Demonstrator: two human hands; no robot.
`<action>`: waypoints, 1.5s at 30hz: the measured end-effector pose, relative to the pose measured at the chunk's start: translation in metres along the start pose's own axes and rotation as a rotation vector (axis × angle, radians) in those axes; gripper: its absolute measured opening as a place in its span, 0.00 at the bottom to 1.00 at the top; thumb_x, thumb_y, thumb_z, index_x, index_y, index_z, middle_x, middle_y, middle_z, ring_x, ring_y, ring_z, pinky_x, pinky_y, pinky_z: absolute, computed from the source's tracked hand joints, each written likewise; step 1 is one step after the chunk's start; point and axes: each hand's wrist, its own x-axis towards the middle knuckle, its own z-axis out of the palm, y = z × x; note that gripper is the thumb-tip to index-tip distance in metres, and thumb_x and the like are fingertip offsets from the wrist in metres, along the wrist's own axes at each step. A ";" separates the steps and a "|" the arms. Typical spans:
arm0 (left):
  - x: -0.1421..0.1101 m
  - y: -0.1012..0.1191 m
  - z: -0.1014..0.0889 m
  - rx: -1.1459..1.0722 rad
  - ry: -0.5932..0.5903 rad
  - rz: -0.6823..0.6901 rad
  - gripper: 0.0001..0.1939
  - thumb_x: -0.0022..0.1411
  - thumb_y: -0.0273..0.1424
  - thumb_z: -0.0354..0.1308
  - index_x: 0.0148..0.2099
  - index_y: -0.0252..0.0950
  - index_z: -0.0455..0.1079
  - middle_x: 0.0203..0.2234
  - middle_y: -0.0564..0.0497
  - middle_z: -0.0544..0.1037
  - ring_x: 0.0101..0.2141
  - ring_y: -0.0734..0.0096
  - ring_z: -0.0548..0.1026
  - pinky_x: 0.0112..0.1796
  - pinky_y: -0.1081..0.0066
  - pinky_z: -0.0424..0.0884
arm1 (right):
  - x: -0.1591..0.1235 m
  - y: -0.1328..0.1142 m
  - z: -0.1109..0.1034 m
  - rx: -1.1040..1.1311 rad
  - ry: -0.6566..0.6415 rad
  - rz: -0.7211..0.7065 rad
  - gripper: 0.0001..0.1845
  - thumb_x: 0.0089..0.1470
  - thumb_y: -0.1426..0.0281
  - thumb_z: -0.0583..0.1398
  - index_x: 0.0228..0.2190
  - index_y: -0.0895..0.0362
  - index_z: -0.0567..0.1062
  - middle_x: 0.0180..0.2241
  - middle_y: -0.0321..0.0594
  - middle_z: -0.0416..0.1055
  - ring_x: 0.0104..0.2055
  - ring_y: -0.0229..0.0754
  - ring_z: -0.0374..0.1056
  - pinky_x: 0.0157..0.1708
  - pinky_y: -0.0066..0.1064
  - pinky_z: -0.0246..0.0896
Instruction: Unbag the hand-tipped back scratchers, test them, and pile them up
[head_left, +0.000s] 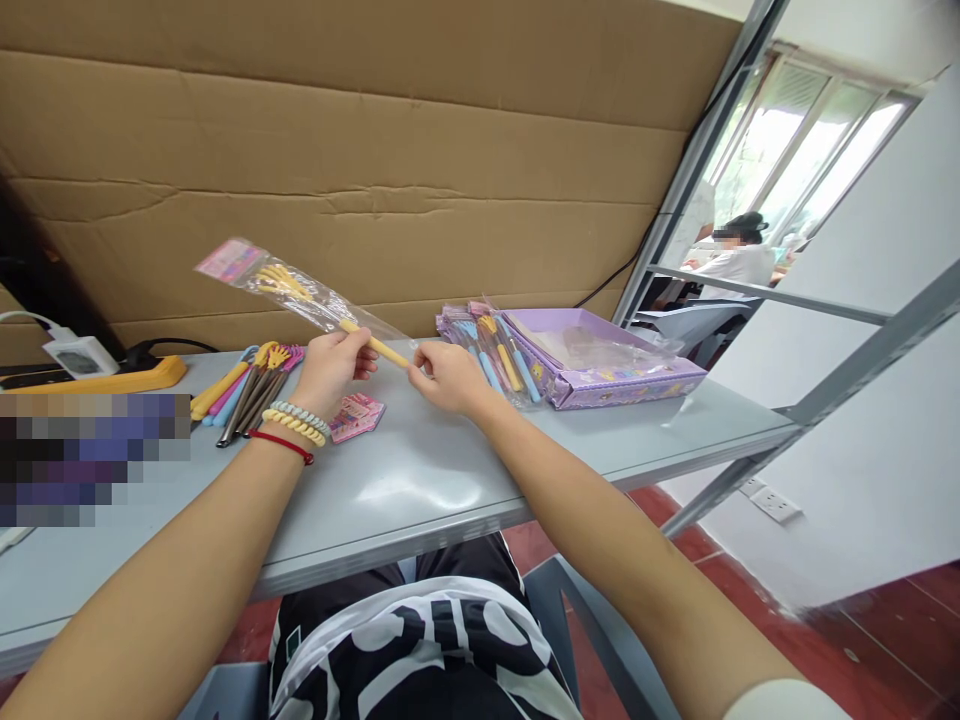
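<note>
A yellow back scratcher with a hand-shaped head lies most of the way inside a clear plastic bag topped by a pink printed card. My left hand is closed round the middle of the handle and the bag. At the handle's lower end, the fingers of my right hand are pinched together on it. Both hands are above the table, with the bag slanting up to the left. Below them, small pink printed cards lie on the tabletop.
Loose back scratchers in several colours lie to the left, near a yellow power strip and white charger. Bagged ones rest against a purple box on the right. Cardboard stands behind the grey table. People sit beyond the metal frame.
</note>
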 end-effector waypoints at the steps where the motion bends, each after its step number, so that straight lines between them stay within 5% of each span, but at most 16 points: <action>1: 0.000 0.002 0.000 -0.024 0.024 0.001 0.08 0.51 0.32 0.58 0.27 0.31 0.67 0.19 0.52 0.71 0.20 0.76 0.69 0.22 0.75 0.64 | 0.001 0.001 0.000 -0.003 -0.011 0.026 0.07 0.52 0.68 0.55 0.28 0.57 0.71 0.29 0.38 0.72 0.30 0.37 0.62 0.28 0.28 0.47; 5: -0.002 0.006 0.001 -0.086 0.057 -0.007 0.07 0.52 0.31 0.57 0.28 0.32 0.66 0.19 0.53 0.71 0.19 0.76 0.70 0.23 0.75 0.66 | 0.004 0.007 0.001 0.071 -0.042 0.087 0.09 0.47 0.74 0.55 0.29 0.57 0.74 0.29 0.38 0.73 0.31 0.38 0.64 0.31 0.27 0.52; 10: -0.002 0.006 0.002 -0.118 0.018 -0.025 0.07 0.53 0.31 0.57 0.28 0.32 0.66 0.20 0.53 0.72 0.20 0.77 0.70 0.23 0.75 0.67 | 0.007 0.011 0.002 0.288 0.010 0.121 0.11 0.53 0.68 0.56 0.33 0.59 0.78 0.26 0.36 0.72 0.27 0.34 0.61 0.31 0.26 0.53; 19: -0.001 0.005 -0.001 -0.241 -0.025 -0.049 0.07 0.55 0.30 0.57 0.29 0.31 0.66 0.19 0.52 0.72 0.20 0.76 0.71 0.24 0.75 0.68 | 0.008 0.017 0.003 0.624 0.108 0.120 0.16 0.46 0.65 0.63 0.37 0.59 0.80 0.21 0.31 0.65 0.24 0.32 0.55 0.28 0.26 0.52; 31: -0.003 0.002 0.002 -0.289 -0.098 -0.017 0.09 0.58 0.32 0.59 0.30 0.30 0.68 0.21 0.52 0.72 0.23 0.77 0.72 0.29 0.75 0.71 | 0.005 0.013 0.000 0.585 0.138 0.041 0.17 0.49 0.62 0.62 0.36 0.61 0.80 0.30 0.40 0.74 0.27 0.33 0.60 0.30 0.27 0.55; 45: -0.002 -0.008 0.006 -0.273 -0.154 -0.032 0.10 0.60 0.29 0.57 0.28 0.29 0.69 0.22 0.50 0.74 0.23 0.77 0.73 0.30 0.74 0.71 | 0.005 0.012 0.000 0.600 0.086 0.032 0.18 0.50 0.61 0.59 0.35 0.63 0.80 0.23 0.34 0.66 0.24 0.32 0.55 0.25 0.26 0.49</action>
